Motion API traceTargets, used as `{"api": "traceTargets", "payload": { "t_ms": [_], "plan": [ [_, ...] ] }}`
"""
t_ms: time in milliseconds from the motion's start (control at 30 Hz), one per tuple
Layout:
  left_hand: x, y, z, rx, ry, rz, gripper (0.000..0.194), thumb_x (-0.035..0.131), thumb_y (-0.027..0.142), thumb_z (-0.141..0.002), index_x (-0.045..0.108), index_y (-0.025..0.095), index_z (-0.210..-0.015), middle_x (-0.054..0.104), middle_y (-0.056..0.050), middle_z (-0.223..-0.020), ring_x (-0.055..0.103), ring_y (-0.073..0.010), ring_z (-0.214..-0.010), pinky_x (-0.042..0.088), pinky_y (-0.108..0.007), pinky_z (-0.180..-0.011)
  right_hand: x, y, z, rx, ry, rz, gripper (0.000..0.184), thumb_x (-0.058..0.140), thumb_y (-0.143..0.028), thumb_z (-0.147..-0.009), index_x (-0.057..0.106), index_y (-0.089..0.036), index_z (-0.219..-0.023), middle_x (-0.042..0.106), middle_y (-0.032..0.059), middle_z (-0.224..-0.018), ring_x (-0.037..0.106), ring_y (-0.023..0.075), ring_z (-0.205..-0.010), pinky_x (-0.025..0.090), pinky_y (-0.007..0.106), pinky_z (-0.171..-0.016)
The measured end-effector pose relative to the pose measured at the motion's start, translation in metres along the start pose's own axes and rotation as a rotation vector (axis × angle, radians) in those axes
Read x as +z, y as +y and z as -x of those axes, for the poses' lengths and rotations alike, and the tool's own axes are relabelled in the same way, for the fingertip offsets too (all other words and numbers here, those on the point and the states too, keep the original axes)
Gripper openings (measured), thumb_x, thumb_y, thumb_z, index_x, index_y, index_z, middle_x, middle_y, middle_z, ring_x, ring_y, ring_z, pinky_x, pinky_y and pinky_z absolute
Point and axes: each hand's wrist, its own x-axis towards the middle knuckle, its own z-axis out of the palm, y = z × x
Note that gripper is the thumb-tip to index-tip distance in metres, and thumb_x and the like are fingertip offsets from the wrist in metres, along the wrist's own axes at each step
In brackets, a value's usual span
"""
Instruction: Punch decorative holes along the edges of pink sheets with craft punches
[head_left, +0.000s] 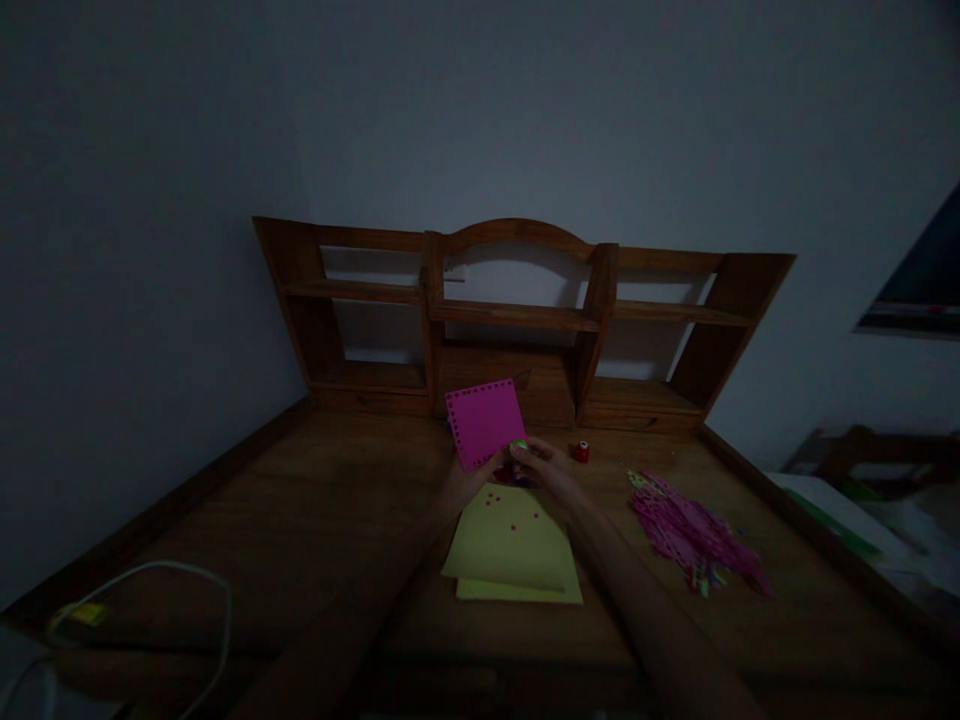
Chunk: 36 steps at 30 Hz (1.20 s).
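A pink sheet of paper, punched with small holes along its top, left and part of its bottom edge, is held up over the desk. My left hand is closed on its lower edge. My right hand grips a small green craft punch at the sheet's lower right corner. Below both hands lie yellow sheets of paper, with several tiny pink paper dots scattered on the top one. The dim light hides the exact finger positions.
A small red punch stands right of my right hand. Further right lies a heap of pink paper strips. A wooden shelf unit lines the back of the desk. A white cable loops at the front left.
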Motion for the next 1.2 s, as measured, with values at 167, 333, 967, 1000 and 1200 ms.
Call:
{"api": "traceTargets", "payload": {
  "t_ms": [167,333,967,1000,1200],
  "plan": [
    [-0.001,-0.002,0.0,-0.066,-0.042,0.007,0.045,0.077,0.05,-0.068,0.066,0.014,-0.094,0.07,-0.008,-0.08,0.063,-0.0201,-0.067,0.049,-0.031,-0.061,0.0,-0.003,0.004,0.087,-0.021,-0.103,0.027,0.084,-0.036,-0.064,0.075,-0.017,-0.081,0.07,0.0022,-0.078,0.057,0.0086,-0.058,0.047,0.021,-0.057],
    [-0.001,-0.002,0.0,-0.097,-0.076,0.03,0.043,0.078,0.046,-0.066,0.067,0.015,-0.094,0.07,-0.007,-0.077,0.063,-0.0203,-0.067,0.048,-0.031,-0.062,-0.002,-0.004,0.007,0.133,-0.041,-0.144,0.026,0.082,-0.036,-0.067,0.076,-0.018,-0.085,0.072,0.0053,-0.089,0.059,0.0105,-0.062,0.046,0.022,-0.055],
    [-0.003,-0.017,-0.004,-0.087,-0.101,0.016,0.041,0.077,0.043,-0.069,0.066,0.014,-0.095,0.071,-0.009,-0.088,0.064,-0.0197,-0.071,0.05,-0.031,-0.065,0.001,0.002,0.005,0.139,0.012,-0.134,0.027,0.084,-0.036,-0.064,0.075,-0.017,-0.081,0.07,0.0039,-0.085,0.05,0.0091,-0.06,0.034,0.022,-0.05],
    [-0.002,-0.015,-0.003,-0.079,-0.1,0.022,0.041,0.077,0.043,-0.069,0.066,0.015,-0.097,0.071,-0.009,-0.09,0.064,-0.0203,-0.073,0.05,-0.031,-0.066,0.002,0.001,0.006,0.131,0.01,-0.137,0.027,0.084,-0.036,-0.063,0.075,-0.016,-0.08,0.07,0.0038,-0.083,0.048,0.0087,-0.058,0.032,0.022,-0.048],
    [0.001,0.001,0.002,-0.027,-0.104,0.013,0.042,0.073,0.048,-0.072,0.067,0.017,-0.101,0.072,-0.008,-0.094,0.065,-0.0215,-0.081,0.05,-0.031,-0.073,0.006,-0.003,0.007,0.157,0.043,-0.194,0.028,0.086,-0.036,-0.059,0.071,-0.016,-0.073,0.06,-0.0023,-0.062,0.03,0.0045,-0.044,0.017,0.022,-0.041]
  ]
}}
